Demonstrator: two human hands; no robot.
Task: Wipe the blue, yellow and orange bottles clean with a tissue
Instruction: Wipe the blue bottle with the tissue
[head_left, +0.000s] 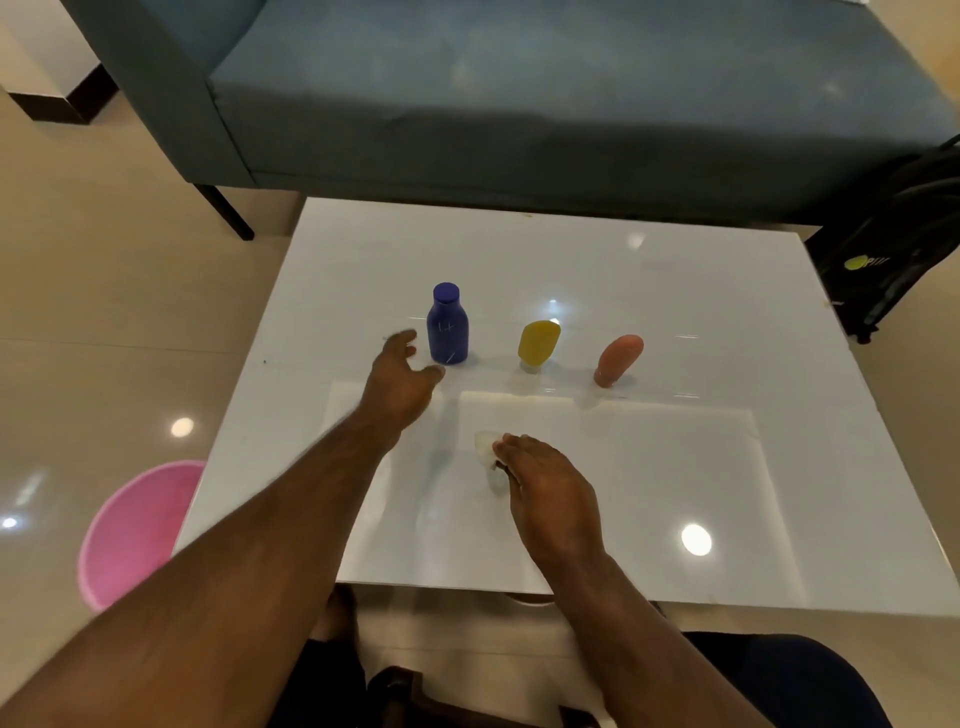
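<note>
Left hand (397, 382) reaching with fingers spread, just beside the upright blue bottle (447, 326), right hand (543, 488) pinching a crumpled tissue (485, 447) on the white table (675, 291), yellow bottle (537, 344) and orange bottle (618, 359) standing in a row to the right

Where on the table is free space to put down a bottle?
Free: the table behind the three bottles, and right of the orange bottle. Crowded: near the blue bottle, with the left hand beside it.
</note>
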